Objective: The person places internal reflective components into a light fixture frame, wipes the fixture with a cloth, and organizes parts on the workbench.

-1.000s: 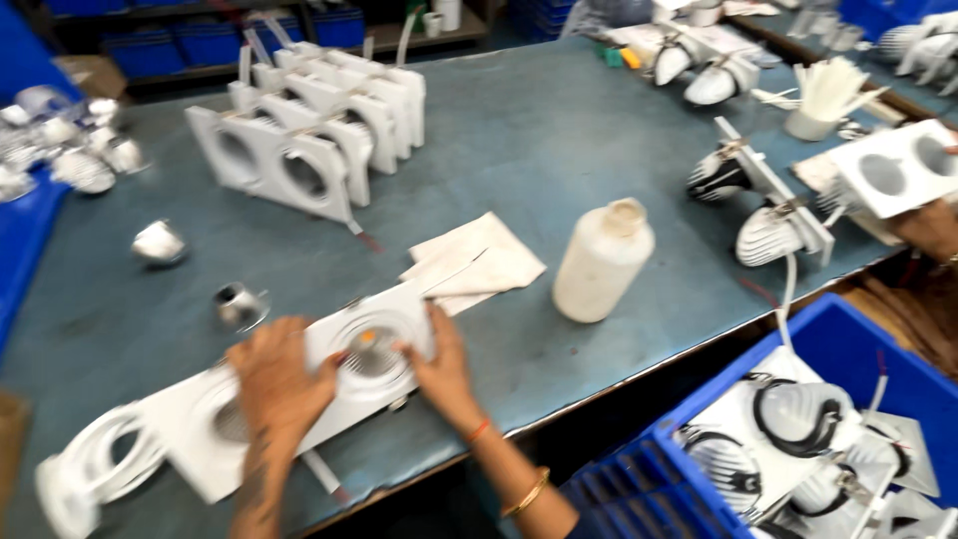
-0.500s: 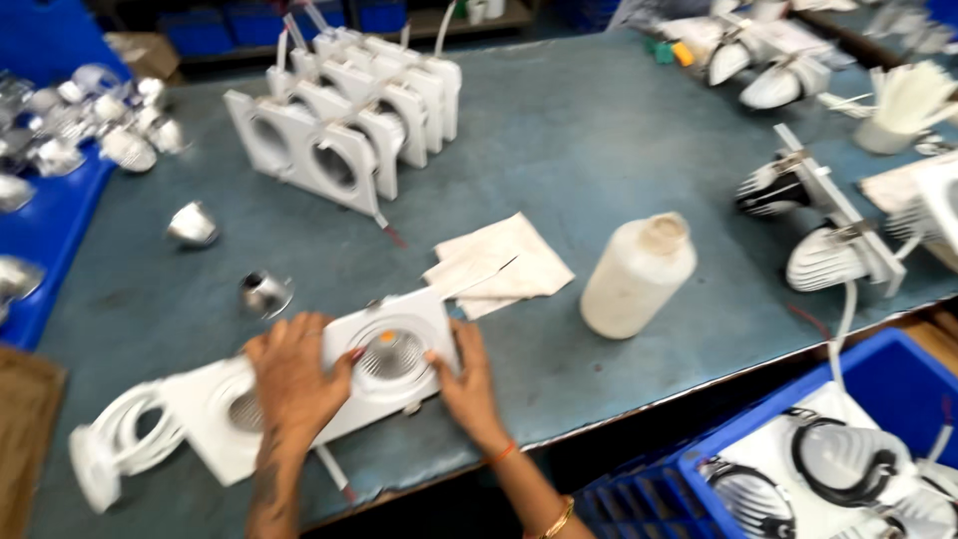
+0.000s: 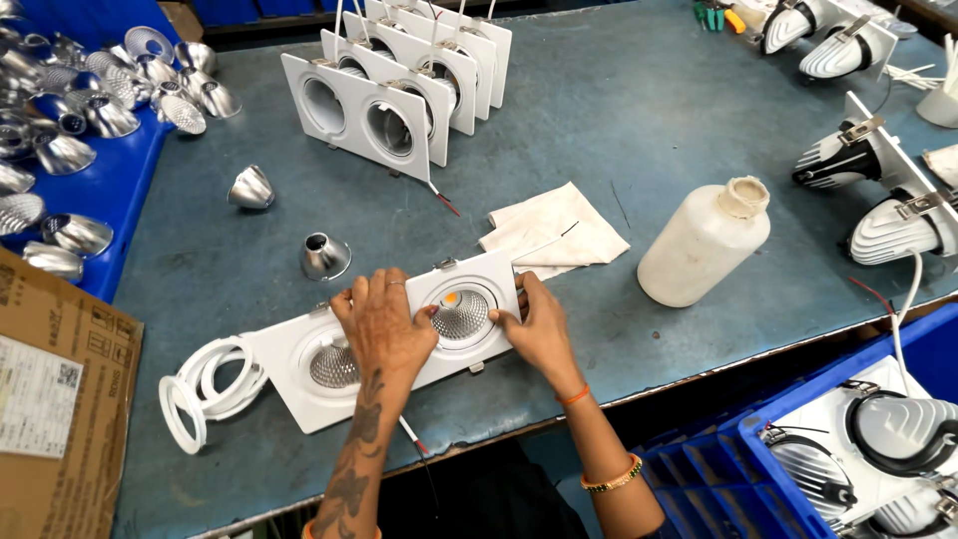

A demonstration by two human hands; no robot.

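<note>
A grey-blue worktop (image 3: 619, 120) fills most of the view, its surface dull and faintly scuffed. Near its front edge lies a white twin downlight frame (image 3: 389, 339), slanting up toward the right, with a ribbed silver reflector in each of its two round openings. The left hand (image 3: 384, 324) lies flat over the middle of the frame, fingers spread and pressing on it between the two openings; its grip is not closed around anything. The right hand (image 3: 534, 329) holds the frame's right end, thumb on the face beside the right reflector and fingers curled at the edge, so this grip is clamped on the frame.

White ring covers (image 3: 200, 394) lie touching the frame's left end. Two loose silver reflector cones (image 3: 324, 255) sit behind the frame, toward the left edge. A folded white cloth (image 3: 554, 230) lies just behind the frame's right end, and a white plastic bottle (image 3: 704, 245) lies tilted to the right of it. A row of upright white frames (image 3: 384, 90) stands near the back edge. Finned lamp bodies (image 3: 878, 190) lie along the right edge.

Off the left edge, a blue tray (image 3: 80, 190) holds many silver reflectors, with a cardboard box (image 3: 60, 389) in front of it. Below the front right corner, blue crates (image 3: 788, 449) hold more lamp parts.
</note>
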